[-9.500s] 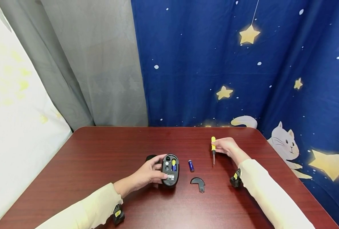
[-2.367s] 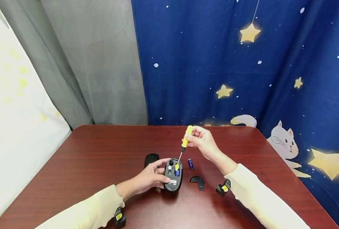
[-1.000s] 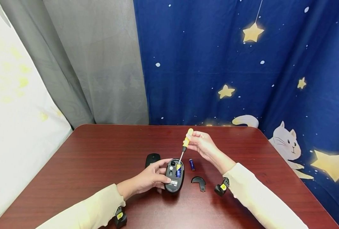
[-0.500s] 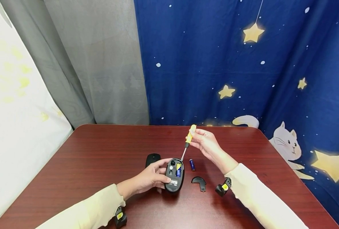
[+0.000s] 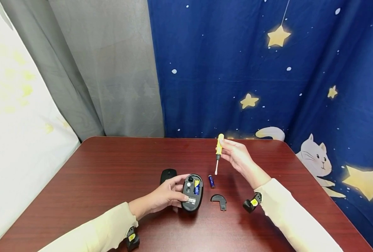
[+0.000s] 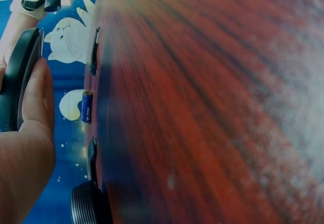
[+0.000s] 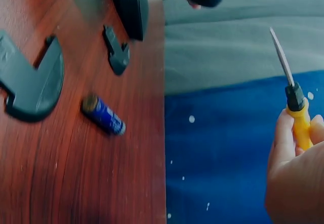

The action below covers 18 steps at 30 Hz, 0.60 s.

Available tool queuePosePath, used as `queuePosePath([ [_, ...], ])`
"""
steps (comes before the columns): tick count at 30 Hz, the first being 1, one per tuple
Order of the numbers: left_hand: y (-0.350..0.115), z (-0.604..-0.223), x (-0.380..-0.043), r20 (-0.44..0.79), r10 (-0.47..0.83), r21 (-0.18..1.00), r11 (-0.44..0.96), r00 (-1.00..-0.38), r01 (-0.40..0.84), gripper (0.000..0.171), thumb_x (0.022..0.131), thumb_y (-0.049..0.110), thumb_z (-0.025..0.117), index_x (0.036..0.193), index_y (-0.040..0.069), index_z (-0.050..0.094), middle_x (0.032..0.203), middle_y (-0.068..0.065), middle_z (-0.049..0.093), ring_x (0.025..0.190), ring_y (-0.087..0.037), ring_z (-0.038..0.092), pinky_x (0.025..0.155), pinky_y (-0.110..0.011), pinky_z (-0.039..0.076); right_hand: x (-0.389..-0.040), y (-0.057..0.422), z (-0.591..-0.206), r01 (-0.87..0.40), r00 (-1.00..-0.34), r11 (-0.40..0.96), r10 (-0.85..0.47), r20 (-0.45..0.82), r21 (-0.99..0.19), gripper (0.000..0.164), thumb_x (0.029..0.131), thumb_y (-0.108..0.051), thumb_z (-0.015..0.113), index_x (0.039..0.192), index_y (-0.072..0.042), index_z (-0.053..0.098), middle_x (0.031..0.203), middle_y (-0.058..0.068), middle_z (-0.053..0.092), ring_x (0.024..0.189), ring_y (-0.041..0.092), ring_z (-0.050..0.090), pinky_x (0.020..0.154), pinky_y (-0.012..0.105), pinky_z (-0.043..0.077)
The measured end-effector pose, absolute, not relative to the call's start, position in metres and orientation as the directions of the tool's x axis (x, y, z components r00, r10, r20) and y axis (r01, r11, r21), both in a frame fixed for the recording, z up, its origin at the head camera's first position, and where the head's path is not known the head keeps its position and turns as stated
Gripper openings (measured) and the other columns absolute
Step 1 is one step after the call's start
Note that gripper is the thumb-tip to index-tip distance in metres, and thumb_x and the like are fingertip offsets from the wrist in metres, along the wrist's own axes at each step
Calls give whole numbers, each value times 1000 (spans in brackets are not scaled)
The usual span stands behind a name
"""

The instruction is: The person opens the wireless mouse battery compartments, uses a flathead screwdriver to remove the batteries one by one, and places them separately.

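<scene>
Bottom side up, a black computer mouse [image 5: 192, 196] is held above the table by my left hand [image 5: 165, 194], thumb across its underside. One blue-and-yellow battery [image 5: 196, 187] lies in the mouse's uncovered battery slot. Between the thumb and fingers of my right hand [image 5: 238, 155] is the yellow handle of a screwdriver [image 5: 219, 147], its shaft pointing down and apart from the mouse. The right wrist view shows the screwdriver [image 7: 296, 100] with its flat metal tip bare. Below that tip, a second blue battery [image 5: 211, 181] lies on the table.
A black battery cover [image 5: 219, 202] lies right of the held mouse. Another black mouse [image 5: 168, 175] rests behind my left hand. Beside it, a second small dark cover [image 7: 117, 51] shows in the right wrist view. Curtains hang behind the reddish-brown table [image 5: 126, 157].
My right hand has brought the screwdriver from the battery slot up and away to the right, its shaft now more upright. My left hand and the mouse have stayed in place.
</scene>
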<state>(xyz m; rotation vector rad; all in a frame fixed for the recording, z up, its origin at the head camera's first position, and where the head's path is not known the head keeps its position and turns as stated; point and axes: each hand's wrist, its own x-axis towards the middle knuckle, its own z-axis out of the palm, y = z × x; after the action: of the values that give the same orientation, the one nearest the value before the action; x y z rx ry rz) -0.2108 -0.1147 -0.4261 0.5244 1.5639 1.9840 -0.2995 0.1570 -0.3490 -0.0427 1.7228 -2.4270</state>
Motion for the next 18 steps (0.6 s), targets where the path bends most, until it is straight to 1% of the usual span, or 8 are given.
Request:
queuePosePath([
  [5, -115, -426, -211, -29, 639, 971, -164, -769, -174, 79, 83, -3, 66, 151, 6, 28, 120, -24, 61, 93, -27, 67, 75, -40, 56, -304, 173, -353, 147, -985, -293, -129, -113, -945, 47, 98, -6, 56, 138, 10, 39, 82, 3, 67, 77, 12, 66, 72, 26, 56],
  [12, -115, -425, -211, -42, 635, 970, -160, -771, -184, 79, 82, -3, 68, 150, 8, 30, 122, -23, 60, 95, -28, 67, 76, -42, 56, -314, 200, -363, 203, -973, -264, -160, -164, -943, 51, 97, 2, 50, 143, 10, 31, 85, 3, 66, 81, 12, 66, 75, 27, 55],
  [18, -115, -426, -211, -52, 630, 967, -164, -775, -197, 79, 81, -3, 69, 150, 9, 31, 123, -24, 59, 96, -30, 67, 77, -44, 56, -323, 224, -371, 246, -963, -260, -174, -205, -934, 47, 97, 5, 46, 141, 10, 32, 88, 5, 65, 83, 13, 66, 75, 28, 56],
])
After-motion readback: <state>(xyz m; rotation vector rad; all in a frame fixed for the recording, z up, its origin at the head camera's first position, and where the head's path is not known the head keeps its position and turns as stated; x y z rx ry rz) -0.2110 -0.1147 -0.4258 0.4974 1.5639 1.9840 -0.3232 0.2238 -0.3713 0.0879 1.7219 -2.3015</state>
